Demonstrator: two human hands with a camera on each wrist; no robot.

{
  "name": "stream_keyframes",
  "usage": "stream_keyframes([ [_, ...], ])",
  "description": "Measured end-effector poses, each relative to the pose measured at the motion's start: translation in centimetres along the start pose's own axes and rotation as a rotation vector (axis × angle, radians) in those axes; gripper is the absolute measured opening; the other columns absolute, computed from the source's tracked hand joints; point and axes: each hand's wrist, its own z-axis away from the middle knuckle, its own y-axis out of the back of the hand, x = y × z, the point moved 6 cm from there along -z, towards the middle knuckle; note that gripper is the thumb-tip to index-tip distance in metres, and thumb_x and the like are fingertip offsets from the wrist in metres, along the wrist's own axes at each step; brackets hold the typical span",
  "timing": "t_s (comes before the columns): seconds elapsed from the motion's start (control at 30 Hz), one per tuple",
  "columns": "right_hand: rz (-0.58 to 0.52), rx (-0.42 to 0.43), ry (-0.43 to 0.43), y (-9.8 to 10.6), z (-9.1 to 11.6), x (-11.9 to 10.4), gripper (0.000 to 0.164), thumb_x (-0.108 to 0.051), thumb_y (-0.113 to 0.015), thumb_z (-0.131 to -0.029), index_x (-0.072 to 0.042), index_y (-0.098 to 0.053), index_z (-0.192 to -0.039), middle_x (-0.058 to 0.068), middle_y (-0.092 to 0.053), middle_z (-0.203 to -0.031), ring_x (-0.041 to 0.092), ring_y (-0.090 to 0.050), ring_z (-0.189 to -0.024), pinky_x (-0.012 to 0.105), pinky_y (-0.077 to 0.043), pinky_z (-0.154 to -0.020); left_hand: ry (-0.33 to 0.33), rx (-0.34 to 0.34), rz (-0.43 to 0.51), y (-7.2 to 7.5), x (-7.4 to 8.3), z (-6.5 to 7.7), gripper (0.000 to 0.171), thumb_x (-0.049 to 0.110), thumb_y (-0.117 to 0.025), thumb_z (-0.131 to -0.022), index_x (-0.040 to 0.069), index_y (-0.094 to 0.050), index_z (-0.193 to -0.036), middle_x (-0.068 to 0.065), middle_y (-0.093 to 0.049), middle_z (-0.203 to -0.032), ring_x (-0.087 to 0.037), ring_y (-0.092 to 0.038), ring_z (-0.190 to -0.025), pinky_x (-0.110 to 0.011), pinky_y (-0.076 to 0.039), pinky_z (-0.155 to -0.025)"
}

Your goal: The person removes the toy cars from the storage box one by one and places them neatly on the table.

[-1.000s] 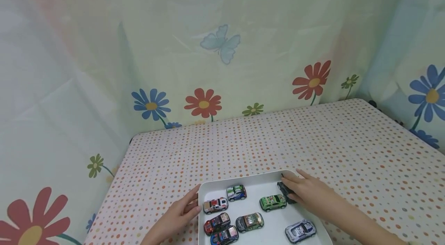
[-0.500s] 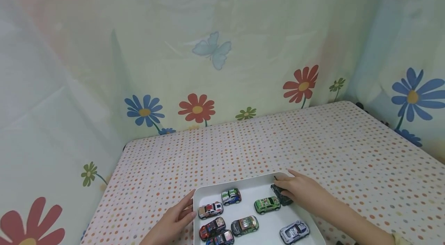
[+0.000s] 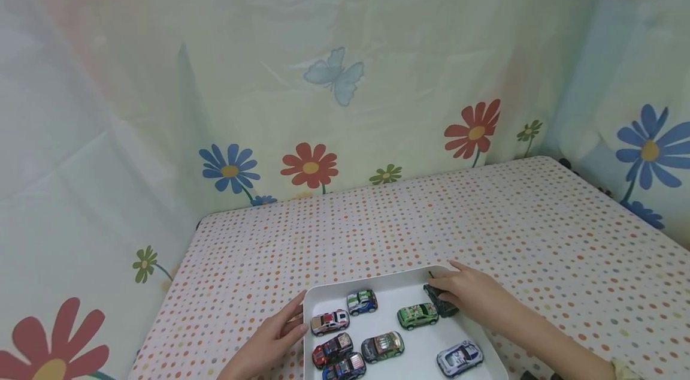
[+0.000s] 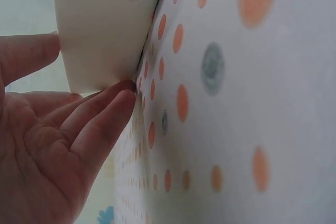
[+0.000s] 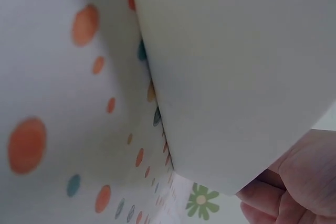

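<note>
A white tray (image 3: 388, 284) holds several small toy cars. In the head view my left hand (image 3: 269, 338) is at its left wall, fingers fairly straight; the left wrist view shows my thumb on the wall and fingertips (image 4: 123, 100) by its bottom corner. My right hand (image 3: 477, 296) reaches over the far right corner and pinches a dark toy car (image 3: 446, 308), partly hidden under the fingers. A green toy car (image 3: 417, 316) sits just left of it. In the right wrist view my curled fingers (image 5: 262, 198) show beyond the tray corner.
Toward the tray's left lie a white-red toy car (image 3: 330, 322), a green-white one (image 3: 362, 302), a red-black one (image 3: 332, 350), a blue-black one (image 3: 345, 367) and a dark green one (image 3: 383, 346). A silver car (image 3: 459, 359) sits near right. Dotted cloth (image 3: 323, 236) covers the table.
The view shifts slightly as the head moves. Both hands keep their places at the tray, and a little more of the dark toy car shows beneath my right hand.
</note>
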Motion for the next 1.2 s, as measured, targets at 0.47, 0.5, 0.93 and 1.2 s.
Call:
stream_keyframes([
  [0.47,0.006,0.006,0.006,-0.15,0.06,0.22,0.029,-0.006,-0.077,-0.072,-0.006,-0.072,-0.1,0.011,-0.068,-0.102,0.041,-0.058,-0.103,0.057,-0.045,-0.088,0.016,0.001,-0.002,-0.12,-0.1,-0.08,0.064,0.022,-0.052,-0.098,-0.006,-0.02,-0.146,-0.034,-0.039,-0.134,-0.041,-0.047,-0.118,-0.036,-0.047,-0.092],
  [0.5,0.003,0.004,0.005,-0.15,0.02,0.25,0.029,-0.005,-0.077,-0.072,-0.006,-0.072,-0.1,0.011,-0.068,-0.101,0.039,-0.059,-0.102,0.057,-0.044,-0.09,0.022,0.001,-0.003,-0.09,-0.11,-0.09,0.064,0.022,-0.052,-0.098,-0.005,-0.02,-0.146,-0.033,-0.039,-0.134,-0.04,-0.048,-0.118,-0.035,-0.047,-0.092],
  [0.93,-0.001,-0.013,0.028,0.09,-0.35,0.16,0.028,-0.004,-0.077,-0.073,-0.006,-0.071,-0.1,0.01,-0.068,-0.099,0.029,-0.064,-0.095,0.056,-0.04,-0.094,0.007,0.013,-0.005,-0.04,0.14,-0.1,0.063,0.021,-0.052,-0.098,-0.006,-0.02,-0.146,-0.033,-0.038,-0.135,-0.04,-0.046,-0.119,-0.035,-0.047,-0.092],
  [1.2,-0.069,-0.056,0.029,0.44,-0.51,0.27,0.024,-0.006,-0.076,-0.074,-0.008,-0.072,-0.098,0.004,-0.07,-0.093,0.028,-0.065,-0.091,0.059,-0.039,-0.094,-0.027,0.007,-0.012,-0.04,0.08,-0.1,0.063,0.024,-0.05,-0.099,-0.005,-0.019,-0.146,-0.033,-0.038,-0.135,-0.04,-0.046,-0.12,-0.034,-0.046,-0.093],
])
